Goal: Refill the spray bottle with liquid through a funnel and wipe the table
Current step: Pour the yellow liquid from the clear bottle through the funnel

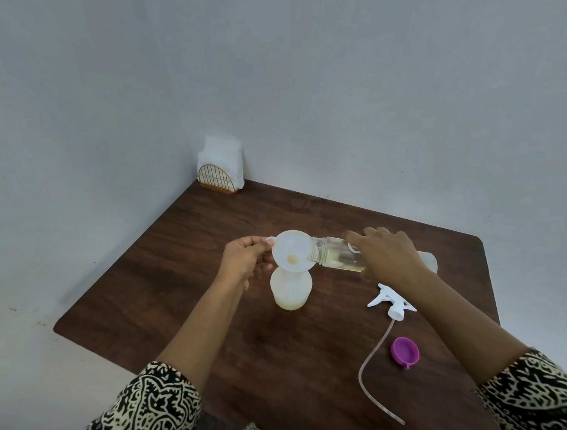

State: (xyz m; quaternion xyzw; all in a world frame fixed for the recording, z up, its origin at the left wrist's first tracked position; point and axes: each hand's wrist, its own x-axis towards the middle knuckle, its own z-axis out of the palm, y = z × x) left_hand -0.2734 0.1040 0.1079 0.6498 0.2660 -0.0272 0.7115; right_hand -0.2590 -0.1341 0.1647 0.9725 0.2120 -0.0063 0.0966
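Note:
A translucent white spray bottle point(291, 291) stands upright mid-table with a little yellowish liquid at its bottom. A white funnel point(293, 251) sits in its neck. My left hand point(245, 258) pinches the funnel's tab at its left rim. My right hand point(386, 254) grips a clear refill bottle point(337, 254), tipped on its side with its mouth over the funnel's right rim. Pale liquid lies along the lower side of that bottle. The white spray head point(393, 304) with its long dip tube lies on the table to the right.
A purple cap point(405, 352) lies near the spray head's tube. A gold wire napkin holder point(220, 172) with white napkins stands at the far left corner of the brown wooden table point(181, 284). Grey walls close in behind and to the left.

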